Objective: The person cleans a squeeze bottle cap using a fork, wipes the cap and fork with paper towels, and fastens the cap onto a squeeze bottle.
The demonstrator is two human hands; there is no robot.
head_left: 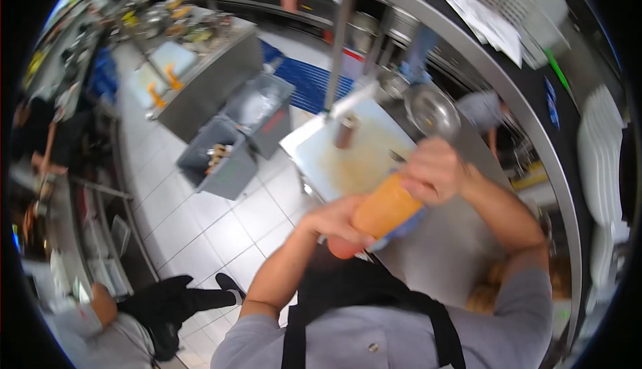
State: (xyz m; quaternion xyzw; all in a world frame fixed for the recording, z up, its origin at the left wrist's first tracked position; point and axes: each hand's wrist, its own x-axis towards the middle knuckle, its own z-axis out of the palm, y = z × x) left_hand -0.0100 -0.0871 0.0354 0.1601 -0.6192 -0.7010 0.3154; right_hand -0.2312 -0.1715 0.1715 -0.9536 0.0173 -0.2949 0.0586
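Observation:
Held slantwise in front of my apron is a bottle (386, 210) filled with something orange-yellow. Its lower end, by my left palm, looks reddish; I cannot make out whether that is its cap. My left hand (338, 218) wraps round the lower part of the bottle. At the upper end, the fingers of my right hand (435, 172) are closed over it and hide that end. Just beyond my hands lies a stained white cutting board (321, 148). On the board stands a small brown-red container (346, 132), and a dark utensil (397, 156) shows near my right hand.
A metal bowl (433, 111) sits behind my right hand on the steel counter (428, 255). Grey bins (217, 158) stand on the tiled floor beyond the board. Stacked white plates (602, 162) line the right shelf. Other people work at the left and right, including one in a grey shirt (114, 335).

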